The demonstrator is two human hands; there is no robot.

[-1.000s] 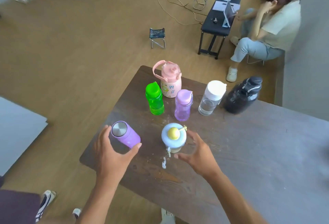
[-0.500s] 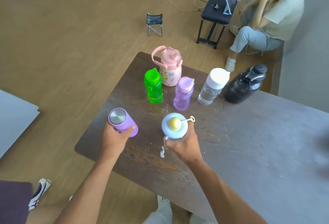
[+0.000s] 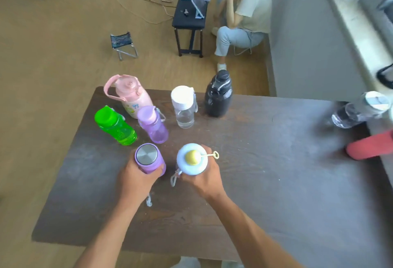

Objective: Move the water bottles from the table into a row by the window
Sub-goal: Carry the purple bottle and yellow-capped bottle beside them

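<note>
My left hand [image 3: 134, 182] grips a purple bottle with a steel cap [image 3: 147, 158]. My right hand [image 3: 205, 179] grips a pale blue bottle with a yellow knob [image 3: 191, 161]. Both bottles are over the dark table [image 3: 265, 182]. Behind them stand a green bottle [image 3: 116, 126], a lilac bottle [image 3: 153, 124], a pink jug with a handle [image 3: 129, 95], a clear bottle with a white cap [image 3: 184, 107] and a black bottle [image 3: 218, 95]. At the right edge, by the window sill [image 3: 361, 33], are a clear bottle [image 3: 359, 110] and a red bottle [image 3: 370, 146].
A person [image 3: 242, 16] sits on the floor beyond the table, beside a low black bench [image 3: 189, 14] with papers and a tablet. Two small folding stools [image 3: 123, 44] and cables lie on the wooden floor. A grey wall runs under the sill.
Both hands closed on their bottles, the left on the purple one and the right on the pale blue one. The view swung to the right, bringing the window sill and two more bottles into sight.
</note>
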